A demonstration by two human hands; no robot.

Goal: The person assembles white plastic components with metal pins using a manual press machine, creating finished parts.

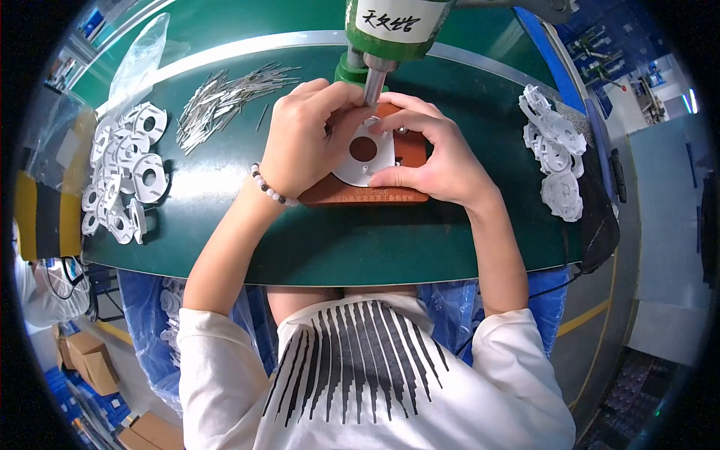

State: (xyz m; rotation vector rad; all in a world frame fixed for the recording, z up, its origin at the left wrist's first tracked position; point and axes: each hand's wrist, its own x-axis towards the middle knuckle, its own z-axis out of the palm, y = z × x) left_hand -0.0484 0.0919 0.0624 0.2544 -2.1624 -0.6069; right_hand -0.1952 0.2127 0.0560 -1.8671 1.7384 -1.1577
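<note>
A white plastic part (384, 155) with a round centre hole lies on a reddish-brown fixture block (415, 196). Above its far edge stands the metal ram (374, 81) of a green press (390, 46). My left hand (311, 135), a beaded bracelet at its wrist, is closed in a pinch beside the ram tip, at the part's far left edge. What its fingertips hold, if anything, is hidden. From the right, my right hand (444, 156) grips the part, thumb on the near edge and fingers on the far edge.
Thin metal pins (225, 101) lie in a loose heap at the far left. White plastic parts are piled at the left (127, 169) and the right (553, 154) of the green table (337, 247). A clear plastic bag (142, 64) sits at the back left.
</note>
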